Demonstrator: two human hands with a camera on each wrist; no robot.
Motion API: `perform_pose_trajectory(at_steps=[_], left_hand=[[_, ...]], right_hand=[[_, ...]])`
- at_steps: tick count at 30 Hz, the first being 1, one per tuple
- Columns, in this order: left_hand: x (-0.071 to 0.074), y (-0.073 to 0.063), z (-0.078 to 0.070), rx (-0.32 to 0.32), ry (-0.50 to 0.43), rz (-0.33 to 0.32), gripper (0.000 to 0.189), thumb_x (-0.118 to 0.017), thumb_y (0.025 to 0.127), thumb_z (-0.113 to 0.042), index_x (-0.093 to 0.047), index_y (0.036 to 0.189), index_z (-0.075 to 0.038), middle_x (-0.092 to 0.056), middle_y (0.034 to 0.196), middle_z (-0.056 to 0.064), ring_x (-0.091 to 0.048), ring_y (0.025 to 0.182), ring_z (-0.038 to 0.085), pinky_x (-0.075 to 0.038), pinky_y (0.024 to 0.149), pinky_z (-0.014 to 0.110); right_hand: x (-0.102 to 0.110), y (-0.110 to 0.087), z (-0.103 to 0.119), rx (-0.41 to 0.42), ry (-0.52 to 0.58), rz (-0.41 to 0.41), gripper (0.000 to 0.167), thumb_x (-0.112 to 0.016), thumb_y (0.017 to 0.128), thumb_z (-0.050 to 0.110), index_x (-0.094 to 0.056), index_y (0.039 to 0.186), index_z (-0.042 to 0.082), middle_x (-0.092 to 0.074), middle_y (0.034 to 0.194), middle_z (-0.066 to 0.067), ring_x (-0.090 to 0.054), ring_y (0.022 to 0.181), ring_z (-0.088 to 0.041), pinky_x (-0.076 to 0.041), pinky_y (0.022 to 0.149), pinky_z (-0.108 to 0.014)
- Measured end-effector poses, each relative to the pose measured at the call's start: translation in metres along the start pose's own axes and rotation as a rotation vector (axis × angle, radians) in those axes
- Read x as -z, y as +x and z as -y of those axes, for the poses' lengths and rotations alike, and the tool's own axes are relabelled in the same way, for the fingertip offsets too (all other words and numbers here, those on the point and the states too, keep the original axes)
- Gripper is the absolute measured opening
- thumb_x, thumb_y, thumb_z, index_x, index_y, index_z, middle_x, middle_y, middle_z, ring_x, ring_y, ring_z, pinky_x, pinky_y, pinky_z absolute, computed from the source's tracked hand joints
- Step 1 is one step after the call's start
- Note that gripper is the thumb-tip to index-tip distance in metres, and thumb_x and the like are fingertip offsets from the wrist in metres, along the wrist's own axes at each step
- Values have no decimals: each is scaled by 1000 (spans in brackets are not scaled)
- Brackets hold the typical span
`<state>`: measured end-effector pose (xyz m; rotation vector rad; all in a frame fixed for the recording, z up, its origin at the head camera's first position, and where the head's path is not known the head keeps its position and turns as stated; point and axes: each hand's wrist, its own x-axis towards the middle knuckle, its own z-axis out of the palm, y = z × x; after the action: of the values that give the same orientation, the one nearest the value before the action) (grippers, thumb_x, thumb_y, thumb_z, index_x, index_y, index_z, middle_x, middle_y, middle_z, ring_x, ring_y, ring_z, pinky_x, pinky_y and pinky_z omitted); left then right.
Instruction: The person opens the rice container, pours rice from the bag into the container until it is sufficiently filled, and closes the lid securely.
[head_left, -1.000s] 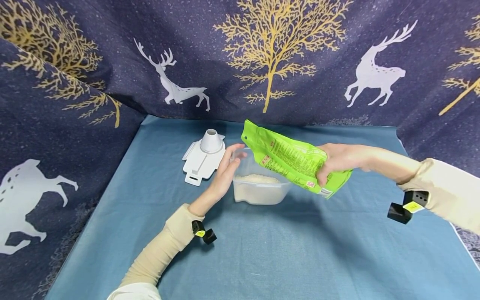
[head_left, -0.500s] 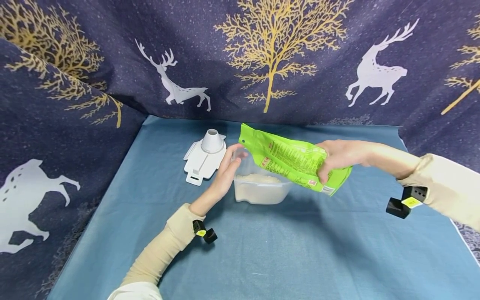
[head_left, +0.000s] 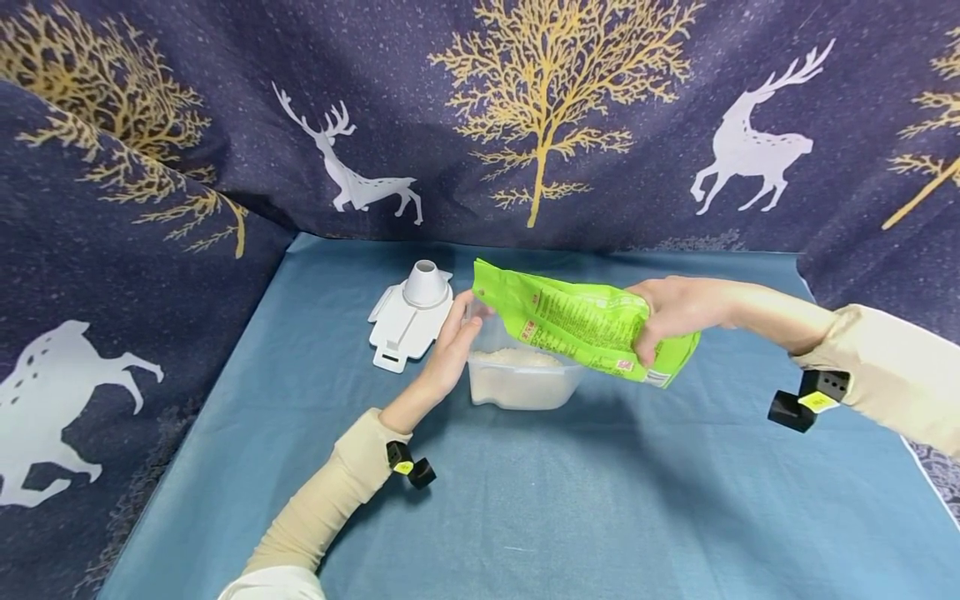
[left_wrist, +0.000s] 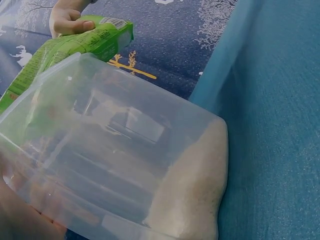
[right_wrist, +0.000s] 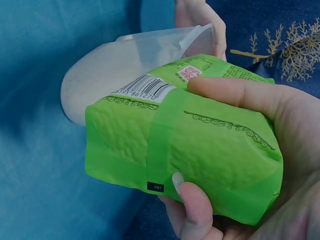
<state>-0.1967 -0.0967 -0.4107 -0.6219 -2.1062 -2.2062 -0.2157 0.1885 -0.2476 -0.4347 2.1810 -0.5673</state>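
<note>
A clear plastic container [head_left: 492, 336] stands on the blue cloth, with pale, fine grains in its bottom. My left hand [head_left: 450, 342] grips its left wall near the rim; in the left wrist view some of its fingers show blurred through the plastic. Over the container's right side lies a bright green bag [head_left: 577, 321], tilted so that its narrow end points left and down. My right hand [head_left: 678, 304] holds the bag's wide bottom end, thumb on one face and fingers on the other. The bag's mouth is hard to make out, and no falling grains are visible.
Left of the container lies a white lid [head_left: 405, 329] with a cone-shaped spout [head_left: 425, 285] upon it. A dark blue curtain [head_left: 465, 167] with deer and trees hangs behind the blue tablecloth [head_left: 480, 517].
The bag's narrow end has dipped and shifted a little left. My right hand has risen and moved slightly left with the bag. My left hand and the container hold their place.
</note>
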Motion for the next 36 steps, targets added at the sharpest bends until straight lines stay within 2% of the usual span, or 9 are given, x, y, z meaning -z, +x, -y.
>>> perform_pose_trajectory(at_steps=[6,15,19,22,26,30,32,36], left_hand=[[1,3,-3,-23,-28,8,42,-32,100,-4,-30,140,5,-41,128,27,-42,123,43,-27,109,59],[4,7,-7,-25,38,1,38,-33,99,-7,-31,136,2,-39,132,24,-44,121,39,-33,102,54],[5,10,-10,-28,57,5,33,-33,99,-8,-31,131,2,-39,130,23,-43,122,36,-34,102,50],[4,11,-11,-29,64,8,29,-33,101,-11,-33,128,-1,-41,127,20,-42,120,28,-33,100,39],[0,12,-10,-32,45,17,23,-34,102,-10,-35,123,-1,-43,125,18,-41,120,22,-31,102,38],[-2,5,-7,-12,39,11,22,-33,102,-8,-37,122,0,-44,126,18,-43,122,20,-32,105,39],[-2,1,-6,2,29,5,22,-32,102,-7,-37,121,1,-44,127,18,-44,121,20,-33,106,44],[-2,-4,-5,5,5,7,22,-32,101,-7,-37,121,2,-44,126,19,-42,124,25,-30,108,55]], right_hand=[[3,0,4,-2,-50,-15,69,-73,64,11,-51,129,6,-70,107,-3,-65,94,-14,-54,77,-32],[9,-2,12,4,-112,-21,71,-74,63,12,-51,129,6,-70,104,-1,-65,90,-13,-54,74,-31],[13,-3,14,10,-121,-14,70,-73,63,10,-51,129,6,-69,103,-1,-64,88,-13,-54,73,-31],[15,-5,15,15,-139,-12,68,-74,63,11,-52,127,7,-68,101,-1,-62,87,-13,-54,73,-30],[15,-8,14,24,-125,-1,67,-74,63,11,-52,125,6,-69,100,-1,-63,88,-13,-54,73,-30],[10,-9,12,44,-51,46,67,-72,63,6,-51,126,3,-70,102,-3,-66,88,-14,-56,73,-31],[7,-8,12,54,-38,58,67,-72,62,5,-51,125,2,-71,100,-2,-66,87,-13,-57,72,-31],[5,-5,14,63,-80,56,65,-73,60,6,-54,122,5,-70,97,0,-64,85,-12,-55,72,-29]])
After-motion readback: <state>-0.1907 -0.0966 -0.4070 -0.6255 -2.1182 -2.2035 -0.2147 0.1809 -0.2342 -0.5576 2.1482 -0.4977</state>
